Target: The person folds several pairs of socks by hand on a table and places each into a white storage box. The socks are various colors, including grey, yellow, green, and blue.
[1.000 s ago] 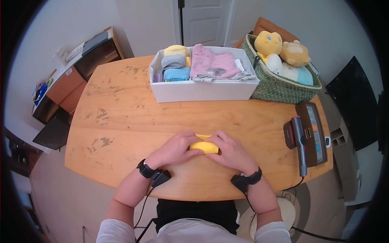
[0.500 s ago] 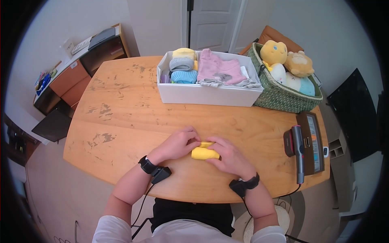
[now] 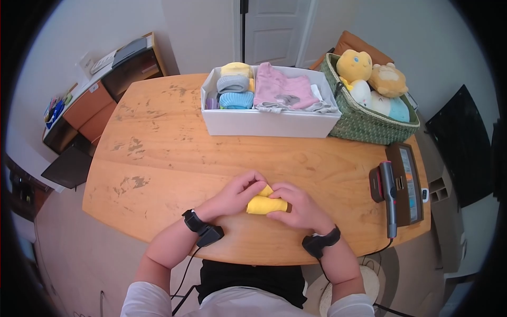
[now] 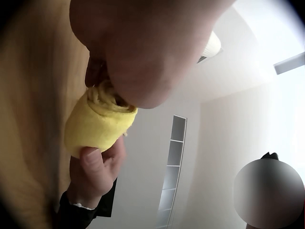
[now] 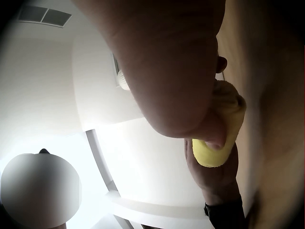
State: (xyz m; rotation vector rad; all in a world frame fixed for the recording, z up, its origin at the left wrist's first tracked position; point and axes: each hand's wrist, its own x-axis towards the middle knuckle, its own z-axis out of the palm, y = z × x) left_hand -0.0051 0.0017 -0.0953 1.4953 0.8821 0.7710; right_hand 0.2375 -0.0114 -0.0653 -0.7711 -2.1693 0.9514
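Observation:
A rolled yellow cloth (image 3: 266, 205) lies at the front middle of the wooden table, between the two hands. The left hand (image 3: 238, 193) pinches a raised yellow flap at its far left side. My right hand (image 3: 297, 205) grips the right end, thumb on the near side and fingers over the far side. In the left wrist view, the roll (image 4: 100, 121) shows its coiled layers at the end by the left hand. The right wrist view has the thumb pressed on the yellow roll (image 5: 217, 148); the other fingers are partly hidden.
A white box (image 3: 269, 124) with rolled and folded clothes stands at the table's back. Right of it is a green woven basket (image 3: 364, 124) of plush toys. A grey and pink handheld device (image 3: 390, 201) lies beside a brown case (image 3: 406, 185) at the right edge.
The left hand has drawn back from the roll and closed on a flap, which now stands up at an angle. The right hand stays at the right end. The head view has shifted slightly.

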